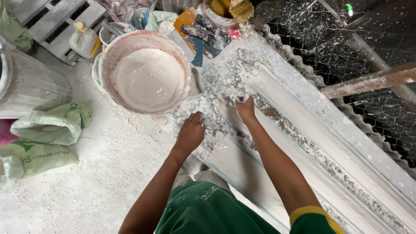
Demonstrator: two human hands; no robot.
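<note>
A long white plaster moulding lies on a bench and runs from the middle toward the lower right. My right hand rests on its near end, fingers closed around a lump of wet white plaster. My left hand presses flat on the crumb-strewn surface beside the moulding, fingers together, holding nothing I can see. A large basin filled with smooth white plaster mix stands just left of both hands.
Scrapers and putty knives lie beyond the basin, with a small bucket and brush. Green plaster sacks and a grey drum sit at left. A white bottle rests on a pallet. Dark corrugated sheeting borders the right.
</note>
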